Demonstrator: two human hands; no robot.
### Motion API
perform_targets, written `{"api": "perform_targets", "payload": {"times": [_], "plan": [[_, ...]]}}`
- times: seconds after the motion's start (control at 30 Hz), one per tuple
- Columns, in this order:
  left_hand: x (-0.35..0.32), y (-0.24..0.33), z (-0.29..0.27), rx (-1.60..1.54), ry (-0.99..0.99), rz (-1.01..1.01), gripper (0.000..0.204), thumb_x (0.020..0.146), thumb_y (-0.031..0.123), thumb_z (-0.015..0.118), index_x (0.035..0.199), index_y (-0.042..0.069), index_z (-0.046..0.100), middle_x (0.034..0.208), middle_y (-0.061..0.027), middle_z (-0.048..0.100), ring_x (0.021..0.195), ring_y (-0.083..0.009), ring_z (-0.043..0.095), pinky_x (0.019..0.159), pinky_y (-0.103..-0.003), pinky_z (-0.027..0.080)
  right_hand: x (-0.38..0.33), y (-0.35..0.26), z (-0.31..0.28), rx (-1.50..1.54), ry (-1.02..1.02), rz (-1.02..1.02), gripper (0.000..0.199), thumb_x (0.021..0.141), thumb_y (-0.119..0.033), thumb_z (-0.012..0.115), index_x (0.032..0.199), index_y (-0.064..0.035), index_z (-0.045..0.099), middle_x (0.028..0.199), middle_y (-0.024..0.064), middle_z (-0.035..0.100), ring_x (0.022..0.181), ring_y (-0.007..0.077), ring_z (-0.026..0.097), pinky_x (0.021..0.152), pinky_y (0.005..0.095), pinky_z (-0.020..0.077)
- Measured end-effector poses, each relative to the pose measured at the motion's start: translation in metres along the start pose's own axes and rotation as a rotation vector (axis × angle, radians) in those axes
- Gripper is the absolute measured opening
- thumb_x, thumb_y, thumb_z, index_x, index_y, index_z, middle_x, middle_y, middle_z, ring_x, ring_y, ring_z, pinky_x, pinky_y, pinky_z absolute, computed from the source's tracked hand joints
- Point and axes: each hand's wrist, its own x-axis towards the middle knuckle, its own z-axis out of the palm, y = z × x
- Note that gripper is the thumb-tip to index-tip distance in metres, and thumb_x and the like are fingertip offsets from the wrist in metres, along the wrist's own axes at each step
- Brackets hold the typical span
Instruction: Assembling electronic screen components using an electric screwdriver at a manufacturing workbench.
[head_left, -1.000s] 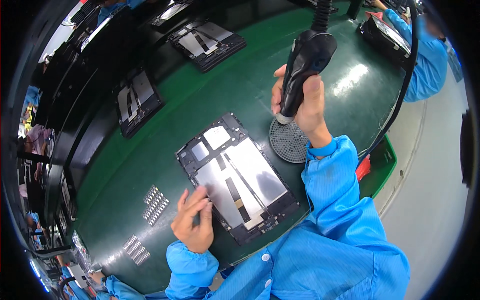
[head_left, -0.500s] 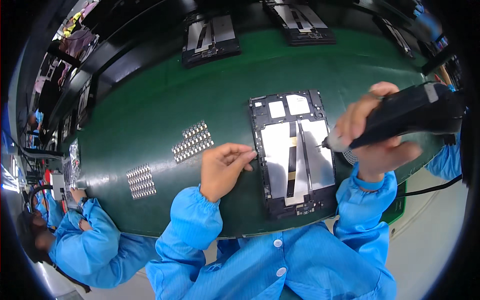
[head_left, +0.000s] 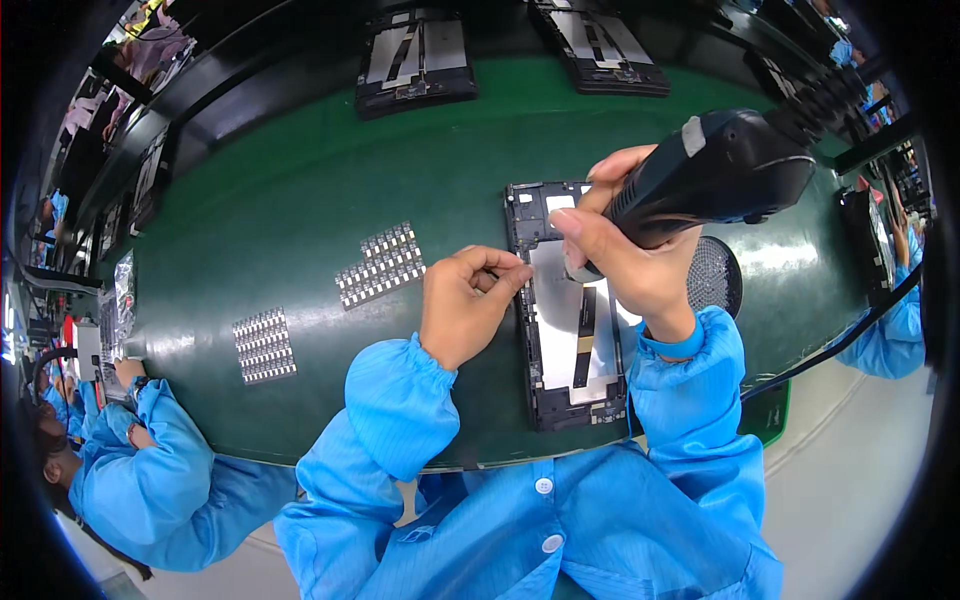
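Observation:
A tablet housing with a black frame and silver plate (head_left: 556, 335) lies in front of me on the green table. My right hand (head_left: 645, 265) is wrapped round a black electric screwdriver (head_left: 720, 175), whose tip end is over the housing's upper part. My fingers hide the bit and much of the housing's right side. At the left edge of the housing, my left hand (head_left: 470, 300) is closed in a pinch, thumb against forefinger. Whatever may be between those fingertips is too small to name.
Two sheets of small circuit boards (head_left: 382, 265) (head_left: 265, 346) lie to the left. A round dish of small metal pieces (head_left: 712, 280) sits right of the housing. More tablet housings (head_left: 420, 60) (head_left: 600, 50) stand at the back. A co-worker in blue (head_left: 170, 450) sits at left.
My right hand and the screwdriver have moved left, from the housing's right side to over its upper middle. My left hand has shifted slightly up and right along the housing's edge.

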Motion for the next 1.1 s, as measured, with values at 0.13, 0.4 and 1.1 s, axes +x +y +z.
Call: {"api": "perform_targets", "payload": {"times": [0.13,0.4,1.1], "plan": [[0.000,0.002,0.002,-0.009,0.047,0.006,0.017,0.079,0.009,0.073,0.084,-0.005,0.065,0.067,-0.0058,0.064,0.056,-0.0057,0.055,0.050,-0.021,0.044,0.000,-0.004,0.003,-0.059,-0.014,-0.001,0.037,0.075,0.008,0.069,0.102,-0.0005,0.045,0.062,0.0082,0.059,0.052,0.0111,0.057,0.050,0.0222,0.0462],[0.004,0.010,-0.005,-0.113,-0.019,-0.089,0.011,0.079,0.004,0.070,0.080,-0.005,0.064,0.068,-0.0072,0.065,0.057,-0.0079,0.060,0.047,-0.021,0.047,0.008,-0.008,0.024,0.016,-0.065,0.005,0.037,0.075,0.008,0.068,0.102,0.0002,0.044,0.063,0.0082,0.059,0.052,0.0128,0.058,0.051,0.0243,0.0483],[0.006,0.008,-0.009,-0.092,-0.056,-0.073,0.006,0.078,-0.001,0.067,0.078,-0.006,0.063,0.067,-0.0092,0.065,0.056,-0.0105,0.062,0.048,-0.023,0.049,0.002,-0.005,0.038,-0.124,-0.211,0.058,0.033,0.076,0.012,0.065,0.093,-0.0031,0.040,0.063,0.0064,0.054,0.054,0.0117,0.055,0.052,0.0250,0.0471]]}}
